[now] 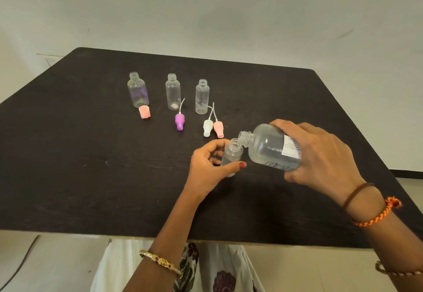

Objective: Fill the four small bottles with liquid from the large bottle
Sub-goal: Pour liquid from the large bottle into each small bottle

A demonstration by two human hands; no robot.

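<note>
A dark, almost black wooden table (91, 154) stands against a pale wall, and the person works at its near right part. The left hand (207, 166) curls thumb and fingers round a small clear plastic bottle (231, 155), uncapped and held upright just above the table; whether liquid has reached it yet cannot be told. The right hand (320, 154) wraps round a large translucent plastic bottle with a white label (270, 148), tipped well over so its open neck sits just beside and slightly above the small bottle's mouth. Clear liquid lies along the lower side of the large bottle. Both mouths are narrow, so the likeliest fault is a stream that misses or runs down the outside; a sudden tilt or squeeze would also send a surge over the rim. The small bottle, gripped only low on its body, could twist if the necks knock together. Farther back, three more small clear bottles stand open and look empty: left (138, 91), middle (173, 92), right (202, 97). In front of them lie a pink cap (144, 111), a purple spray pump with its tube (180, 121), a white pump (207, 127) and a pink pump (218, 128), all near enough for spillage to reach.
</note>
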